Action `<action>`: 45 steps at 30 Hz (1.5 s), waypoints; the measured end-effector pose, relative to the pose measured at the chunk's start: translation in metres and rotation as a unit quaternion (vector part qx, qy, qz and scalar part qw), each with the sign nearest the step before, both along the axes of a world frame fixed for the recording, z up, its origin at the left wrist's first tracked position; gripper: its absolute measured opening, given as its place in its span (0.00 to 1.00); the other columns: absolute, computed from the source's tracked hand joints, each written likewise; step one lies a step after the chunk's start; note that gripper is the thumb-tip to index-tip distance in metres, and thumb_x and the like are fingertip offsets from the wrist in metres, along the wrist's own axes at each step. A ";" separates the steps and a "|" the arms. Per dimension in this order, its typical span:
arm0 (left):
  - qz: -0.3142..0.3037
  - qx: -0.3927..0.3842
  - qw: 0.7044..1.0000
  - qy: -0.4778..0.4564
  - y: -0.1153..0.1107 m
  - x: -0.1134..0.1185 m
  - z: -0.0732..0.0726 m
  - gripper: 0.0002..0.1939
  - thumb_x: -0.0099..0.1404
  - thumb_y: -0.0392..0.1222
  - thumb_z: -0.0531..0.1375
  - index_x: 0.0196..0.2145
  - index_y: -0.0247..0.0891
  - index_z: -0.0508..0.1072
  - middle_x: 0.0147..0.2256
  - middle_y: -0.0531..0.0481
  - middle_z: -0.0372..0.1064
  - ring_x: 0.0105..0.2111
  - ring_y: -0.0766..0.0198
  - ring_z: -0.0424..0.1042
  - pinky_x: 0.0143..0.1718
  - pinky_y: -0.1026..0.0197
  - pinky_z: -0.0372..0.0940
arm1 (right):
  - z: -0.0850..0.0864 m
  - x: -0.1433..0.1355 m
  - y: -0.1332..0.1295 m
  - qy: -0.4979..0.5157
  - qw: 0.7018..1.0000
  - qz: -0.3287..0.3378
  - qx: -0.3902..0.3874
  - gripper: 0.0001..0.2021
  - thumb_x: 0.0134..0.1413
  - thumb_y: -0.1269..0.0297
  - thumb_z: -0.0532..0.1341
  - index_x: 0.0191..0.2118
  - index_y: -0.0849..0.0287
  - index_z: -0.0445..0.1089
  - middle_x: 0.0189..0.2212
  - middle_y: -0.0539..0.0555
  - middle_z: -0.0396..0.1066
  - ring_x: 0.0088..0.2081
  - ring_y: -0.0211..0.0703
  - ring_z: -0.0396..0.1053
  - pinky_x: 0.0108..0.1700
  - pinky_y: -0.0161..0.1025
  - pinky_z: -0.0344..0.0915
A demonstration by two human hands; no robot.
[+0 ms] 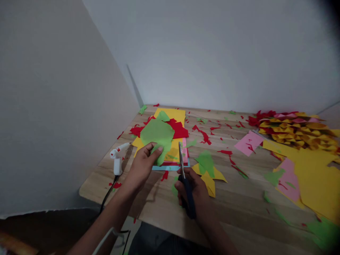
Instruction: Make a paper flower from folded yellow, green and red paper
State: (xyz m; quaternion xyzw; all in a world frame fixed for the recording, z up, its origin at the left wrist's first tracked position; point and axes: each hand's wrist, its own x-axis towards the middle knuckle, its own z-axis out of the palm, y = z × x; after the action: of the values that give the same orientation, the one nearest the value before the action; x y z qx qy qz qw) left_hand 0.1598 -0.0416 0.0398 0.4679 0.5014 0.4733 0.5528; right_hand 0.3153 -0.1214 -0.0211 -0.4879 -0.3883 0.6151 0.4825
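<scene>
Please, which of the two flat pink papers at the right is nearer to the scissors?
The pink paper with only red scraps on it; the other pink paper, farther right by the large yellow sheet, has green scraps too.

Craft workspace: glue gun (117, 163), scissors (188, 197), coloured scraps (204, 135)

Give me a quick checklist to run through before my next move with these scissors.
1. Green paper held: ok, the left hand pinches its near end.
2. Scissors gripped: ok, the right hand is around the handles.
3. Blades away from the left fingers: ok, a gap shows.
4. Work area free of loose scraps: not ok, red scraps and green bits litter the table.
5. Glue gun cool: cannot tell; its nozzle sits apart from the left hand.
</scene>
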 end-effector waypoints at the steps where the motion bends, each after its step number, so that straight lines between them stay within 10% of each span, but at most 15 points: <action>1: -0.003 -0.002 1.000 -0.002 0.000 0.000 0.002 0.16 0.53 0.48 0.70 0.34 0.37 0.73 0.31 0.54 0.70 0.30 0.67 0.67 0.33 0.66 0.64 | 0.000 0.002 -0.001 -0.009 1.000 0.000 0.016 0.20 0.51 0.49 0.68 0.44 0.53 0.64 0.25 0.43 0.61 0.19 0.33 0.61 0.21 0.32 0.63; 6: -0.005 -0.015 1.000 0.002 -0.004 0.003 0.008 0.20 0.48 0.44 0.73 0.36 0.38 0.72 0.30 0.55 0.70 0.29 0.68 0.67 0.31 0.67 0.62 | 0.007 0.006 -0.007 -0.032 0.996 0.031 0.079 0.18 0.56 0.53 0.66 0.47 0.54 0.65 0.32 0.47 0.65 0.31 0.37 0.65 0.35 0.35 0.67; 14: -0.041 -0.030 0.999 0.001 0.000 -0.002 -0.002 0.18 0.48 0.41 0.73 0.35 0.37 0.73 0.28 0.56 0.70 0.28 0.68 0.67 0.31 0.67 0.63 | 0.009 0.003 0.003 -0.008 1.000 -0.003 -0.021 0.25 0.46 0.45 0.69 0.43 0.54 0.64 0.23 0.41 0.58 0.18 0.34 0.58 0.18 0.33 0.60; 23: 0.052 -0.045 0.986 -0.152 0.006 0.015 -0.001 0.19 0.52 0.42 0.73 0.39 0.38 0.70 0.29 0.56 0.74 0.23 0.70 0.70 0.20 0.71 0.58 | 0.006 0.011 0.002 -0.075 0.994 0.002 0.080 0.19 0.56 0.52 0.63 0.49 0.52 0.63 0.35 0.50 0.68 0.36 0.43 0.68 0.41 0.40 0.68; 30: 0.060 -0.054 0.968 -0.240 0.004 0.032 0.014 0.14 0.58 0.38 0.68 0.41 0.37 0.71 0.46 0.46 0.77 0.41 0.60 0.79 0.32 0.66 0.70 | -0.005 0.005 -0.007 -0.070 0.993 0.054 0.072 0.20 0.55 0.56 0.65 0.52 0.53 0.65 0.36 0.50 0.68 0.37 0.44 0.67 0.40 0.40 0.64; 45: 0.032 -0.057 0.967 -0.247 -0.005 0.037 0.007 0.15 0.58 0.38 0.68 0.40 0.39 0.68 0.35 0.53 0.75 0.29 0.66 0.74 0.30 0.64 0.69 | -0.009 0.011 -0.003 -0.111 0.993 -0.006 0.038 0.20 0.48 0.57 0.70 0.47 0.55 0.70 0.26 0.44 0.59 0.28 0.39 0.60 0.31 0.37 0.60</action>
State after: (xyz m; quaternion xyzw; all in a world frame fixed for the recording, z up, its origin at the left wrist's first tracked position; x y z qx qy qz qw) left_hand 0.1963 -0.0466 0.0470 0.2879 0.3903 0.5621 0.6700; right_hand 0.3265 -0.1244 -0.0298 -0.5368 -0.4600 0.5390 0.4579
